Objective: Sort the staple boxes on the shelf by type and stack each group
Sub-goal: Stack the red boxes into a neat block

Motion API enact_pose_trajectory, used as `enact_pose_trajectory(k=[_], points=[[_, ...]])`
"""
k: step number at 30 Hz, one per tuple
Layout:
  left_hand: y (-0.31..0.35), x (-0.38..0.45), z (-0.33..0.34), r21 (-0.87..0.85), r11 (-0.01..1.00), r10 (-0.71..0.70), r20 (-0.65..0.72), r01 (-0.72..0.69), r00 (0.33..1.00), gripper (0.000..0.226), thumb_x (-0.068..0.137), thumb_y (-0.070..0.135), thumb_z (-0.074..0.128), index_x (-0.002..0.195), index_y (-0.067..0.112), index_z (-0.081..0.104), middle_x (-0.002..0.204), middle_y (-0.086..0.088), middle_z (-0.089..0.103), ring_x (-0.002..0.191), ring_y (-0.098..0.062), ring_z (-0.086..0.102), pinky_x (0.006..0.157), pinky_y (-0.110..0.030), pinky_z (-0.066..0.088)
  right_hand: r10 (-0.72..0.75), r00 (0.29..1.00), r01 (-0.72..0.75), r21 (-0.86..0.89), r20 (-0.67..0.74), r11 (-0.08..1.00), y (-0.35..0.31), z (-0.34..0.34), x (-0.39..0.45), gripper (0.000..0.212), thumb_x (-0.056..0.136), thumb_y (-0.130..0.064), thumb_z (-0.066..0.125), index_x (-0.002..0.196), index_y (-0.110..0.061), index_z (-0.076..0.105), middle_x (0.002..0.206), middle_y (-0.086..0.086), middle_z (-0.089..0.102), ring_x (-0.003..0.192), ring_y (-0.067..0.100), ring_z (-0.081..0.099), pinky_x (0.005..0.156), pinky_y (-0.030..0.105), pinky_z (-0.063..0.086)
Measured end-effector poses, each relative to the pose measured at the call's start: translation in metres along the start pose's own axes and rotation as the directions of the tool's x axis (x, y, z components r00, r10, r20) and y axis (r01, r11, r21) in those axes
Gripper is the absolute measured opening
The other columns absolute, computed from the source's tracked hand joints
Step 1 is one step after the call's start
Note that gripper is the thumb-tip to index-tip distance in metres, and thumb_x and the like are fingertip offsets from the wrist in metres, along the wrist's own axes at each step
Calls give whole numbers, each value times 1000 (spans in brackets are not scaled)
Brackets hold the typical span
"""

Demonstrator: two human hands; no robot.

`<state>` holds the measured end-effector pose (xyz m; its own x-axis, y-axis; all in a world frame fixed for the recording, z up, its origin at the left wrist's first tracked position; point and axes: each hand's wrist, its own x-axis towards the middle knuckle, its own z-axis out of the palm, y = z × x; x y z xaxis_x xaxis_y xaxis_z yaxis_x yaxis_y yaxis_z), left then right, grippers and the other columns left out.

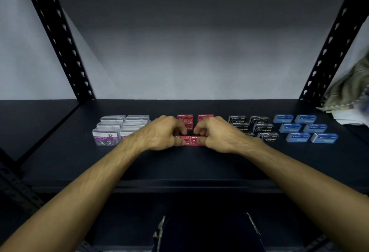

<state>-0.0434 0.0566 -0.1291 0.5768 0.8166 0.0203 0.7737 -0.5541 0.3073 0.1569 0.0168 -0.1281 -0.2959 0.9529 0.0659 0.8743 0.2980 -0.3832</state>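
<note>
The sorting appears largely complete: the shelf (60,124), a dark matte metal deck between perforated black uprights, carries four groups in a row. The step in hand is judged to be the alignment of the red group, at the centre. The left hand (161,133) has its fingers curled over the left front red staple box (180,137); the right hand (216,134) likewise grips the adjoining right front red staple box (196,141). The two boxes sit side by side and touch at the front of the shelf, with further red staple boxes (205,117) behind them, partly hidden by the hands. To the left stand clear rigid plastic paper clip cases (105,137) with purple labels; to the right, black staple boxes (262,127) and, beyond them, blue staple boxes (298,137), all small printed card oblongs with sharp edges. The blue boxes lie spaced apart, not stacked. The next move likely calls for a light, square lift to set one box on another without skewing the slick card faces.
</note>
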Motion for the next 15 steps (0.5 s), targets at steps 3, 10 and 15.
enact_pose_trajectory(k=[3, 10, 15], points=[[-3, 0, -13, -49, 999, 0, -114, -6, 993, 22, 87, 41, 70, 105, 29, 70, 93, 14, 68, 84, -3, 62, 75, -21, 46, 13, 997, -13, 10, -70, 1000, 4, -14, 1, 20, 90, -28, 68, 108, -20, 71, 93, -10, 65, 83, 7, 62, 82, 27, 53], [-6, 25, -18, -66, 998, -5, -185, -8, 983, 18, 95, 24, 62, 109, 21, 72, 101, 9, 72, 86, -5, 61, 77, -20, 44, 75, 985, -85, -53, -157, 995, 23, -26, 15, 22, 97, -13, 56, 115, -15, 69, 119, 2, 67, 105, 17, 64, 92, 32, 52], [-3, 40, -9, -45, 999, -12, -105, 7, 994, 17, 94, 28, 63, 107, 23, 73, 103, 9, 73, 91, -6, 64, 83, -25, 50, 76, 996, -79, -70, -52, 994, 24, -21, 18, 22, 98, -17, 56, 117, -18, 68, 120, -2, 63, 108, 15, 60, 86, 27, 46]])
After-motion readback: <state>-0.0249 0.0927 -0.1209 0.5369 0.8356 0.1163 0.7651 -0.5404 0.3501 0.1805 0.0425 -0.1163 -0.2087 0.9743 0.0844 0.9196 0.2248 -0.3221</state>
